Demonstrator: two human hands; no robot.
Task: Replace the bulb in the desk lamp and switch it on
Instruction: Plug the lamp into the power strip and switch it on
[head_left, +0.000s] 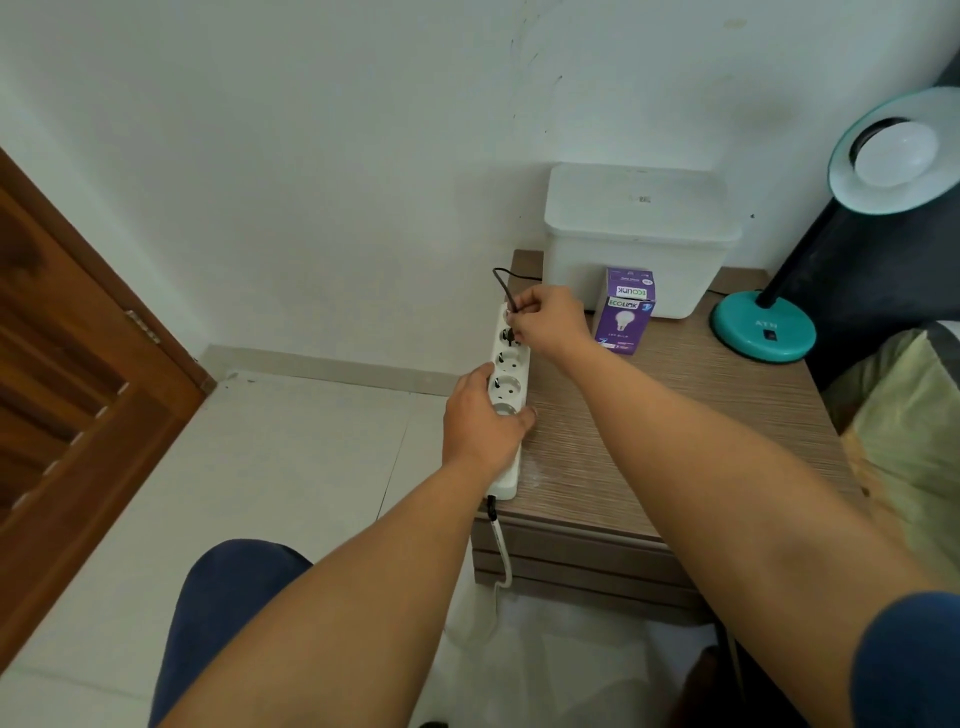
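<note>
A teal desk lamp (761, 332) stands at the back right of the bedside table (675, 415), its shade tilted toward me with a white bulb (896, 153) fitted in it, unlit. A white power strip (510, 374) lies along the table's left edge. My left hand (480, 421) grips the strip's middle and presses it down. My right hand (545, 317) pinches the lamp's black plug (511, 335) at a far socket of the strip; its black cord (501, 283) loops up behind. A purple bulb box (623, 312) stands upright just right of that hand.
A white lidded plastic box (639, 234) sits at the back of the table against the wall. A wooden door (67, 389) is at the left. Bedding (904, 426) lies to the right. The strip's own white cable (501, 551) hangs down the table's front.
</note>
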